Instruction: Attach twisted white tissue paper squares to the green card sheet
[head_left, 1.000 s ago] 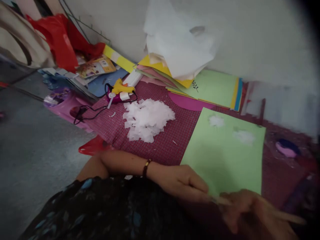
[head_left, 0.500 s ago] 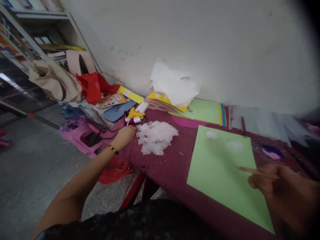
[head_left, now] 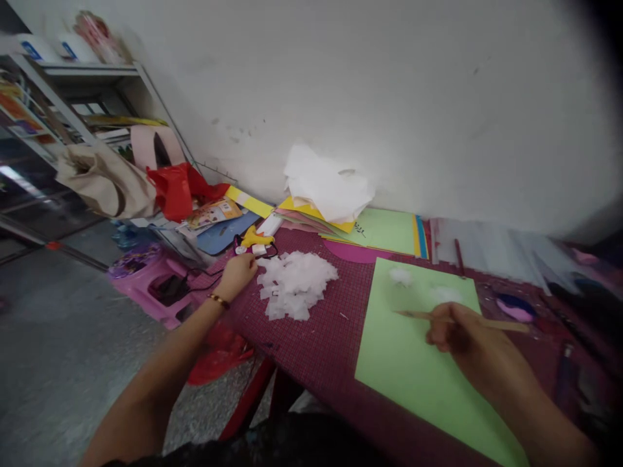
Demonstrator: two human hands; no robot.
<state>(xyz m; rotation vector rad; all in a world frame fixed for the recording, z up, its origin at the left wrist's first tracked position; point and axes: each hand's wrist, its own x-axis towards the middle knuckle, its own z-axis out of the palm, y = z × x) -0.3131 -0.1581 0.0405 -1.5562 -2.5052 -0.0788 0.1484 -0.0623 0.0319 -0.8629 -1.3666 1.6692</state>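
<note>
My left hand [head_left: 239,275] rests at the left edge of a pile of small white, translucent paper squares [head_left: 296,279]. Its fingers are drawn together, and what they hold, if anything, is hidden. Just beyond it lies a yellow glue gun [head_left: 257,237] with a dark cord. Over a light green paper sheet [head_left: 413,344], my right hand [head_left: 457,327] grips a thin wooden stick [head_left: 503,325] with a pointed tip aimed left. Two fluffy white tufts are on the sheet's upper part: the left tuft [head_left: 401,277] and the right tuft [head_left: 448,294], close above my right hand.
Crumpled white paper [head_left: 326,185] tops coloured sheets against the wall. Clear plastic strips [head_left: 491,250] and a pink-and-blue round item [head_left: 514,307] lie at the right. Left of the table [head_left: 311,353] stand a pink stool [head_left: 146,288] and a metal shelf [head_left: 92,70].
My right hand has moved left and farther in over the green sheet with the stick. My left hand stays by the pile's left edge. The view has tilted slightly upward.
</note>
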